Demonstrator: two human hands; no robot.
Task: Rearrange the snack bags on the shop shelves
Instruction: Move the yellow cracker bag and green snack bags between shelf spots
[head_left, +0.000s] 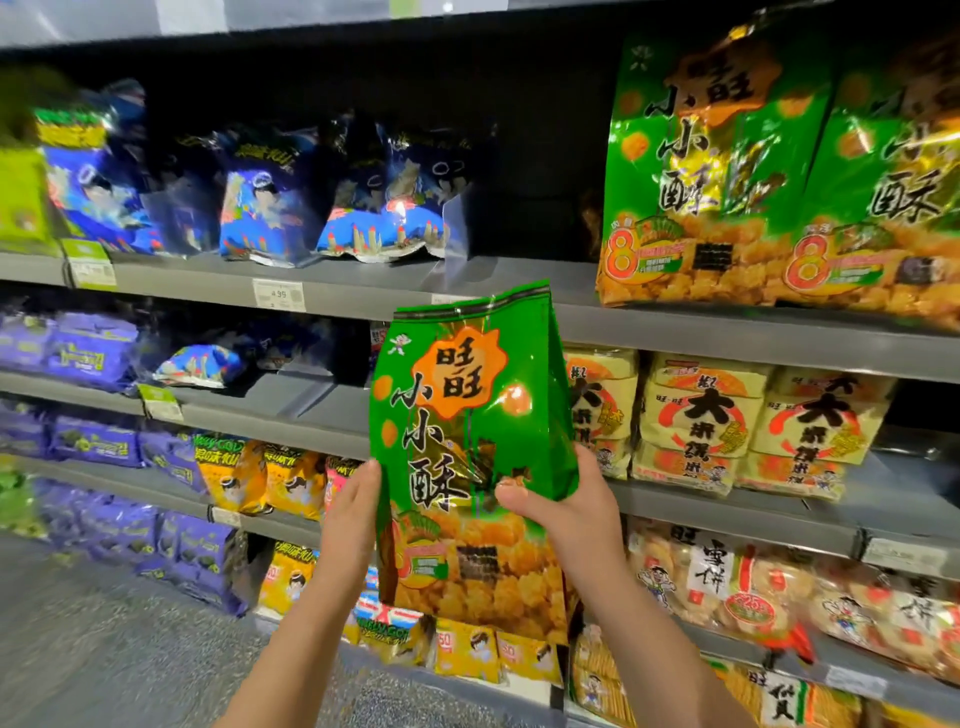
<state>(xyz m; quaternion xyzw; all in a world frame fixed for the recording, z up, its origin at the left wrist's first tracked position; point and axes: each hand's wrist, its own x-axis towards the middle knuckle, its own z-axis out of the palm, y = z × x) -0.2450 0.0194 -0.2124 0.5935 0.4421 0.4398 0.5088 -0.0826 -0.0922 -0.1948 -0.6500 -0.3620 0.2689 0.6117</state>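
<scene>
Held snack bag (470, 447) green with orange starburst and black characters; upper-shelf bags (260, 208) dark blue; left bags (93, 353) purple; shelves (322, 283) grey

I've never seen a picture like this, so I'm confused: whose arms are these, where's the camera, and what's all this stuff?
There is no robot here: these are a person's two bare arms. The camera sits on the person's head, looking forward and down, so you see what they see. The right hand grips a shiny green snack bag with an orange badge, thumb on its front. The left hand touches the bag's other edge. Behind are grey shop shelves holding larger green bags of the same kind, dark blue bags, purple packs and pale yellow cracker packs.
</scene>
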